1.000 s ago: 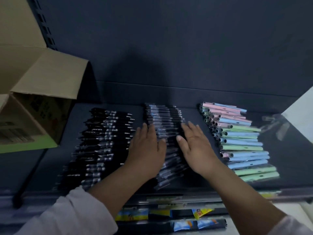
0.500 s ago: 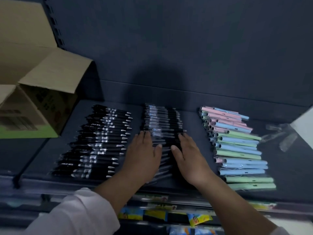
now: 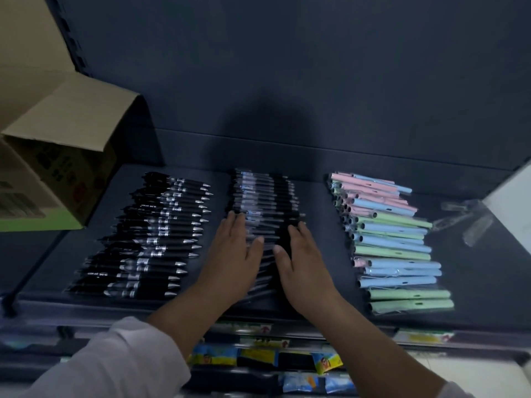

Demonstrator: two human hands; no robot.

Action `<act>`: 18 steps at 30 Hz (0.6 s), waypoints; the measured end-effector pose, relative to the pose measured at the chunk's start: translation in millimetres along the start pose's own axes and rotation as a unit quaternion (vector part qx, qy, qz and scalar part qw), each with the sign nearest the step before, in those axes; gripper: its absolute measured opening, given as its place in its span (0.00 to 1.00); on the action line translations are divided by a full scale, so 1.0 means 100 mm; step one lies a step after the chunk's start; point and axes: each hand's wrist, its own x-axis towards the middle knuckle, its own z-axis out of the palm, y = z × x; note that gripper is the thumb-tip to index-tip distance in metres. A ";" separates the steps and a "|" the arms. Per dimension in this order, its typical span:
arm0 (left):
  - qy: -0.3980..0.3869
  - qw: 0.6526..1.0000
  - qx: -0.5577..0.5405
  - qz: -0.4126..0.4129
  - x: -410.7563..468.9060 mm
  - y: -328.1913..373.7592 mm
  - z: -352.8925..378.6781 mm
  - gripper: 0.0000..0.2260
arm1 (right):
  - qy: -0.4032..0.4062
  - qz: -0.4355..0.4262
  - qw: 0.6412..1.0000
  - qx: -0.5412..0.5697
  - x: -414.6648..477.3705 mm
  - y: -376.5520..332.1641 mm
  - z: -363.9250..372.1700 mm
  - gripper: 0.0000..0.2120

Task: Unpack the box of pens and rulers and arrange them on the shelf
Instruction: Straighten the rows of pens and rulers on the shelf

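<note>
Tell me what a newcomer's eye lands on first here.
The left hand and right hand lie flat on the middle row of dark pens in the centre of the shelf. To their right, the pastel pens in pink, blue and green stand out brightly. An open cardboard box sits at far left.

View: single head camera, worn above and behind the left grip [image 3: 232,262] and right grip [image 3: 304,271]
Facing: forward and down onto the shelf [image 3: 324,242], with its dark back panel [image 3: 287,67] beyond the grips
Nearness: close; both grips lie mid-frame, forearms [image 3: 362,343] running off the lower edge
Lens: wide-angle, bowing the edges; cardboard box [image 3: 57,173] cut off left of the left grip
</note>
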 end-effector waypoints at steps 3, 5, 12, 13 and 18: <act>-0.009 1.000 -0.012 0.016 0.00 -0.04 -0.03 0.28 | -0.005 0.007 0.999 0.034 -0.07 -0.02 0.00 0.29; 0.000 1.000 0.000 0.021 0.00 -0.05 -0.06 0.28 | -0.001 0.012 0.999 0.052 -0.09 -0.01 -0.02 0.30; -0.004 0.996 0.086 0.002 0.20 0.06 -0.15 0.27 | 0.005 0.000 1.000 0.014 0.36 0.07 -0.27 0.30; -0.015 0.995 0.103 -0.005 0.22 0.07 -0.13 0.27 | -0.013 -0.008 1.000 0.001 0.41 0.08 -0.26 0.30; 0.002 0.989 0.140 -0.047 0.21 0.12 -0.07 0.29 | -0.058 -0.014 0.998 0.003 0.43 0.11 -0.22 0.33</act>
